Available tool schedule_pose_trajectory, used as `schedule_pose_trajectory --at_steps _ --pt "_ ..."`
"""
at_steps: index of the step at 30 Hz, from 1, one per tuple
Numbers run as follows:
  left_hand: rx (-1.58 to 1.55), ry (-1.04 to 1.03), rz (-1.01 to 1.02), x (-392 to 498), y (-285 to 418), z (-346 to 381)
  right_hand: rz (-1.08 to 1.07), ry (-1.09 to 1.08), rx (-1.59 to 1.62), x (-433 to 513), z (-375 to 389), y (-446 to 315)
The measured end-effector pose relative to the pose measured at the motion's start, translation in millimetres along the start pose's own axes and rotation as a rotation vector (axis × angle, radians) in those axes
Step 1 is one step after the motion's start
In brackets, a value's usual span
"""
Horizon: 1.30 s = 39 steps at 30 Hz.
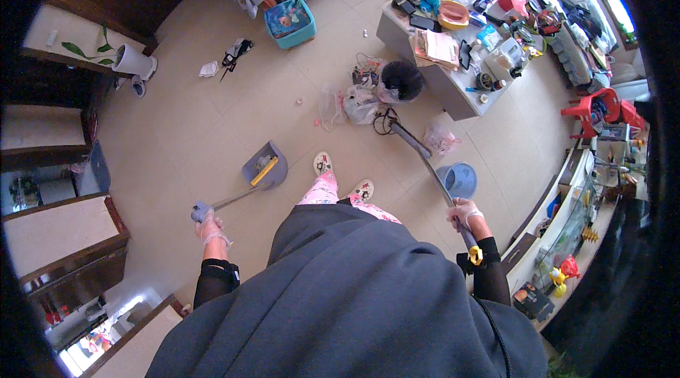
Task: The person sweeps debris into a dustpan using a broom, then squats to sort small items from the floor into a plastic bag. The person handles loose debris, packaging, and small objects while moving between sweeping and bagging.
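Note:
My left hand [210,228], in a clear plastic glove, grips the top of the handle of a long-handled dustpan [277,176]. The grey-purple pan has a yellow strip and holds some pale litter. Also gloved, my right hand [465,212] is closed around the pole of a broom [433,171], whose yellow end cap points back towards me. The broom's head [408,136] reaches out beside a coil of black cable [386,121] and some plastic bags [361,104]. A blue bucket [458,180] stands beside the pole, near my right hand.
A pink-tinted plastic bag [442,139] and a lined bin [402,82] lie ahead by a cluttered table [451,86]. Further off are a teal storage box [290,22], dark litter [236,55] and a potted plant [130,61]. A low cabinet [563,218] runs along the right.

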State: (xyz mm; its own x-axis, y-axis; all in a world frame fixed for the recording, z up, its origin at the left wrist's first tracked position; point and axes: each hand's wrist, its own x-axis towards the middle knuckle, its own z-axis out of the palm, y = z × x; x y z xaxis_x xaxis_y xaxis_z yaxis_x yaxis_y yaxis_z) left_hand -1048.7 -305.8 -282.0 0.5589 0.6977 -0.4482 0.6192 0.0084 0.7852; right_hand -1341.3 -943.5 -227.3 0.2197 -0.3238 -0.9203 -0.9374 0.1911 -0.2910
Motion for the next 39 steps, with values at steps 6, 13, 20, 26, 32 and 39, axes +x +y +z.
schedule_pose_trajectory --at_steps 6,13,20,26,32,39 --pt "-0.041 0.028 -0.011 0.8 -0.2 2.6 0.001 0.047 -0.021 1.0 3.5 -14.2" --pt "-0.041 -0.04 0.004 -4.1 5.4 2.9 0.009 -0.013 0.017 11.8 3.9 -19.5" --pt "-0.071 0.007 -0.015 -5.4 10.4 4.3 -0.005 -0.007 0.025 23.2 9.3 -15.5" --pt "-0.077 -0.023 -0.017 -11.7 21.1 10.3 -0.006 0.044 0.035 27.0 12.2 -23.7" --pt "-0.085 -0.052 0.007 -1.0 15.0 10.0 -0.032 0.028 -0.075 29.1 17.6 -34.9" --pt "-0.039 -0.05 0.007 0.6 13.7 10.6 -0.09 0.035 -0.039 30.1 18.8 -27.9"
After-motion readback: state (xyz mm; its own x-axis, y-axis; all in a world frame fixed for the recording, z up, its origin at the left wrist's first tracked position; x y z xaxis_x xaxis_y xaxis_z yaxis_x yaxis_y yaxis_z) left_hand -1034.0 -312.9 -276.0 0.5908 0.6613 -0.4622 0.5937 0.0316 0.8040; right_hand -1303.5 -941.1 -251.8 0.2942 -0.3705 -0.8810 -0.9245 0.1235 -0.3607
